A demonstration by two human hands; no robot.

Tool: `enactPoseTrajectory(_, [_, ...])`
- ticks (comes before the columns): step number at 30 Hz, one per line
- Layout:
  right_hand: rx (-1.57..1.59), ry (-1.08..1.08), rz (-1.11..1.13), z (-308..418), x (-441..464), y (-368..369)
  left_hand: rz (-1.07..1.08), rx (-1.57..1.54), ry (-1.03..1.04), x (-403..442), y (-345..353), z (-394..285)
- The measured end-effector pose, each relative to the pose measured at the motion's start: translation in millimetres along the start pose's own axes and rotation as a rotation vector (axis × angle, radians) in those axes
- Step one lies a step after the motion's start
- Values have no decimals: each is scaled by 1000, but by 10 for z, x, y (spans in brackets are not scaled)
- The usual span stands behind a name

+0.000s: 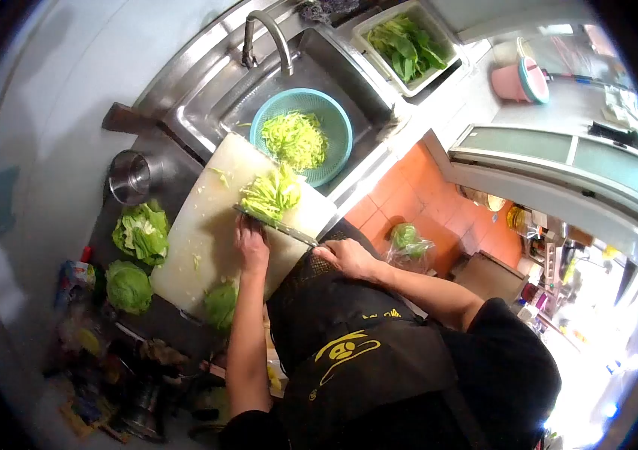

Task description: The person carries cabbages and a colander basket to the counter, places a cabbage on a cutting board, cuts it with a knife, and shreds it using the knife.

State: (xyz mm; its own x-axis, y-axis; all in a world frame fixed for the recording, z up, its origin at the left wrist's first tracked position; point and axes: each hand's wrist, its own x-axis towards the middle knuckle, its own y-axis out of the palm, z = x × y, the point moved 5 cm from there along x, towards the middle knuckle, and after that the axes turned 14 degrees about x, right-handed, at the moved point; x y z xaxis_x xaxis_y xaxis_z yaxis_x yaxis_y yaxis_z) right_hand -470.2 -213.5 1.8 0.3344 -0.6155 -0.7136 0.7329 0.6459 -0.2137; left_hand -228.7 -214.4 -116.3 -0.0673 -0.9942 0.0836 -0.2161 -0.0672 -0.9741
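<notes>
My right hand (343, 259) grips the handle of a kitchen knife (278, 225), whose blade lies across the white cutting board (191, 232). At the other end of the blade, the bent fingers of my left hand (250, 241) press against the knife. A pile of shredded lettuce (272, 193) rests along the far side of the blade, near the board's edge. Just beyond stands a blue-green basket (341, 135) in the sink, with more lettuce shreds inside. Part of a lettuce head (221, 304) shows beside my left forearm.
A cut lettuce (141, 234) and a whole lettuce (128, 286) sit left of the board, near a metal bowl (130, 177). A cleaver (143, 124) lies by the sink (214, 112). Leafy greens fill a white bin (439, 79). A bagged lettuce (407, 240) is on the floor.
</notes>
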Motion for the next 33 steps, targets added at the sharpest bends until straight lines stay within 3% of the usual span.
enactPoseTrajectory(2, [7, -29, -15, -60, 130, 91, 2, -15, 2, -24, 27, -20])
enactPoseTrajectory(3, [10, -49, -24, -101, 256, 136, 232, 38, -29, -22, 72, 9])
enactPoseTrajectory(6, [45, -125, 5, -172, 654, 246, 98, -18, 9, 144, -231, -110])
enactPoseTrajectory(9, [127, -49, 38, -92, 713, 204, -52, -74, 11, 143, -292, -99])
enactPoseTrajectory(17, [34, -8, -7, -83, 84, 111, 68, 23, -39, -38, 42, 37])
enactPoseTrajectory(22, [11, -10, -16, -151, 530, 260, 183, 20, 13, 101, -84, -40])
enactPoseTrajectory(24, [48, -95, 20, -210, 743, 303, 79, -11, 13, 164, -164, -56])
enactPoseTrajectory(27, [116, -25, 29, -163, 747, 255, 102, -1, -13, 92, -239, -101])
enactPoseTrajectory(29, [95, -43, 4, -146, 542, 201, 168, 53, -37, 116, -242, -81])
enactPoseTrajectory(33, [57, -7, 6, -62, 53, 97, 55, -14, 14, 44, -21, 9])
